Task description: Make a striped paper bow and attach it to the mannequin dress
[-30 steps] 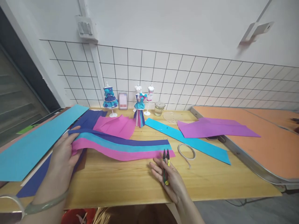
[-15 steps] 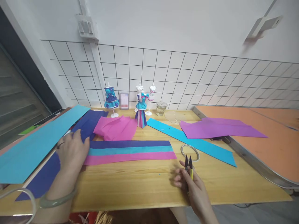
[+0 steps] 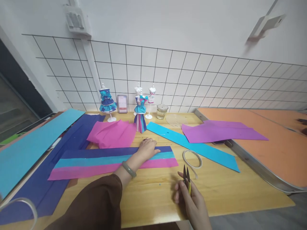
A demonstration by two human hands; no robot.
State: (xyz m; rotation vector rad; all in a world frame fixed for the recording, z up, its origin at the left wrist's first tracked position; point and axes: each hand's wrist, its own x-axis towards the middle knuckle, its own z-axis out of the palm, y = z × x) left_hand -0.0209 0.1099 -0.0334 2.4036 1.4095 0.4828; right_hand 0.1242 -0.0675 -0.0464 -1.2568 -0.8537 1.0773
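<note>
loose dark brown left sleeve (image 3: 100, 198), smooth rounded grey-green bangle (image 3: 128, 169)

left hand (image 3: 146, 149) rests on the striped strip (image 3: 96, 161); right hand (image 3: 192, 197) holds snips (image 3: 188, 177).

You have two bare hands (image 3: 146, 149) (image 3: 192, 197), one navy-turquoise-pink striped fabric strip (image 3: 96, 161), one pair of black-bladed snips (image 3: 188, 176), one round white tape roll (image 3: 184, 157), two light-blue strips (image 3: 35, 147) (image 3: 192, 145) and four miniature white dress forms (image 3: 107, 101) (image 3: 138, 90) (image 3: 140, 109) (image 3: 152, 94).
</note>
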